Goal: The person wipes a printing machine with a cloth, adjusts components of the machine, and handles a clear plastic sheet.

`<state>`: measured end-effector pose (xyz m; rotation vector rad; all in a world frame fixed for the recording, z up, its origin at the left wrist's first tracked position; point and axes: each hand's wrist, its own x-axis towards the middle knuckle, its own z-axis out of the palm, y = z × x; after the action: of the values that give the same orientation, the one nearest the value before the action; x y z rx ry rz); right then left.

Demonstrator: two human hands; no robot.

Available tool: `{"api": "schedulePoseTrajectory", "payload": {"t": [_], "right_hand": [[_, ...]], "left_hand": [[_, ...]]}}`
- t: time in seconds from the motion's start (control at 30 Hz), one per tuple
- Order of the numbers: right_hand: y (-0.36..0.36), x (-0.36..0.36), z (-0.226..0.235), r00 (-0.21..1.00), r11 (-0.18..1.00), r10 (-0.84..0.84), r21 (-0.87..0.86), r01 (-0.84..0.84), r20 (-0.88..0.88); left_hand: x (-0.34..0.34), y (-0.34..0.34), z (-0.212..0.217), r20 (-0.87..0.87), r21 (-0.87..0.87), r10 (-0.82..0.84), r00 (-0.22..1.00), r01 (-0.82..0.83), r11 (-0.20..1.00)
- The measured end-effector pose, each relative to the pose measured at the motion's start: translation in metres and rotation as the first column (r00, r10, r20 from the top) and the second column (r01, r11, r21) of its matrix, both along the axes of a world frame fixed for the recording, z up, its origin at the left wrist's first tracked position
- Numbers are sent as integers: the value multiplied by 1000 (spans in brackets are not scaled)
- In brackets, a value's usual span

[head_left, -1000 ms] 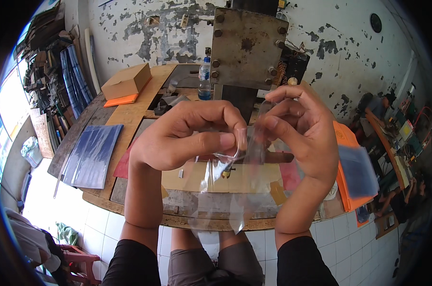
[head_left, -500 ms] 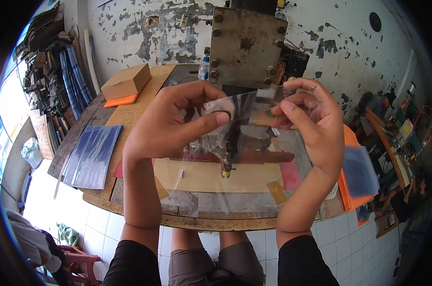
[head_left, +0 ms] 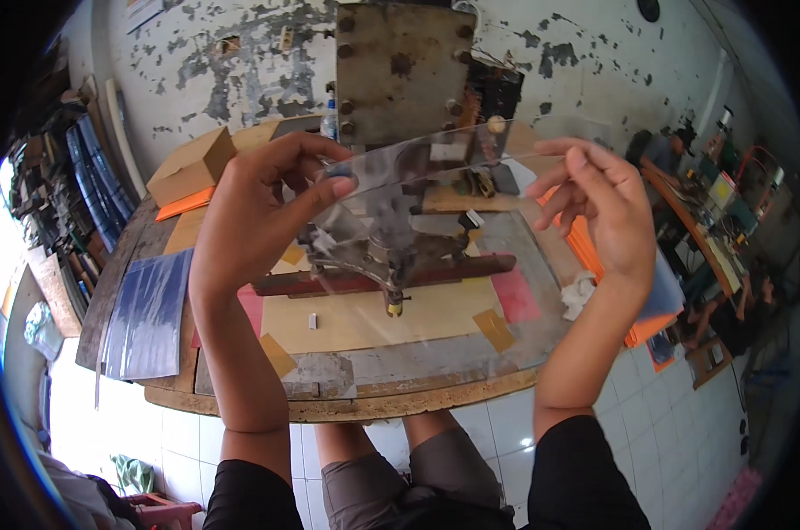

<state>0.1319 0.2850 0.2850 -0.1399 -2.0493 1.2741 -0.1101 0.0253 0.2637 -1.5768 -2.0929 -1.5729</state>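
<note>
A clear plastic sheet [head_left: 417, 159] is raised above the table, stretched between my two hands and tilted up toward the right. My left hand [head_left: 267, 208] pinches its left end, thumb in front and fingers curled behind. At the other end my right hand [head_left: 599, 199] has the sheet between thumb and forefinger, its lower fingers loosely bent and apart. Seen partly through the plastic is a metal press head [head_left: 391, 243] with a dark reddish bar [head_left: 453, 270]. Below that lies a cream board [head_left: 356, 318] with tan tape at its corners.
Stacked clear sheets [head_left: 148, 314] lie on the table's left side, near a cardboard box [head_left: 190, 168]. Orange folders [head_left: 585, 243] and more plastic sit at the right, beside a crumpled white cloth [head_left: 579, 294]. The press's bolted plate [head_left: 401, 75] stands behind. Other people work at the far right.
My hands have spread farther apart, the left going left and the right going slightly right. The sheet now stretches wider between them. The whole view has shifted and tilted.
</note>
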Motion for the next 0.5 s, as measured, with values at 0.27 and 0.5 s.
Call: {"api": "schedulePoseTrajectory", "payload": {"t": [0.27,0.5], "right_hand": [[260,172,-71,944,854,-327,-438,279,-37],[409,299,-155,683,571,-712,-699,431,-161]], "left_hand": [[3,-7,4,-163,95,142,976,-127,987],[5,-6,-1,-146,172,167,975,-141,975]]}}
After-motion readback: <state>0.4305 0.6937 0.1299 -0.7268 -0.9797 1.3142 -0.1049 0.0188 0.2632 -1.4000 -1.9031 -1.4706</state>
